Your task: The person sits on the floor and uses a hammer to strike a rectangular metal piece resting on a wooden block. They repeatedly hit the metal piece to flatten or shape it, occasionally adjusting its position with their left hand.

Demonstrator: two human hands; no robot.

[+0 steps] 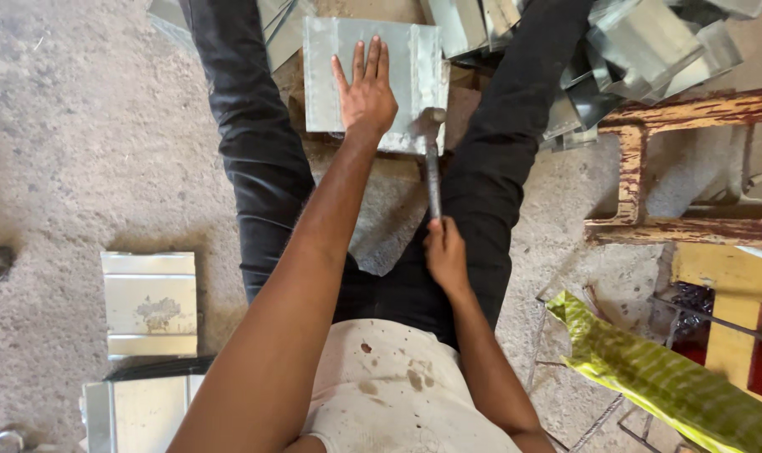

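My left hand (366, 91) lies flat and open on the metal sheet (347, 63), which rests between my legs at 12 o'clock. My right hand (445, 256) grips the hammer (432, 159); its handle runs from 6 to 12 o'clock, the head touching the sheet's near right corner.

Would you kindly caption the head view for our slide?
Left hand pressed flat on a folded grey sheet-metal panel while the right hand holds a metal hammer, its head at the panel's edge.
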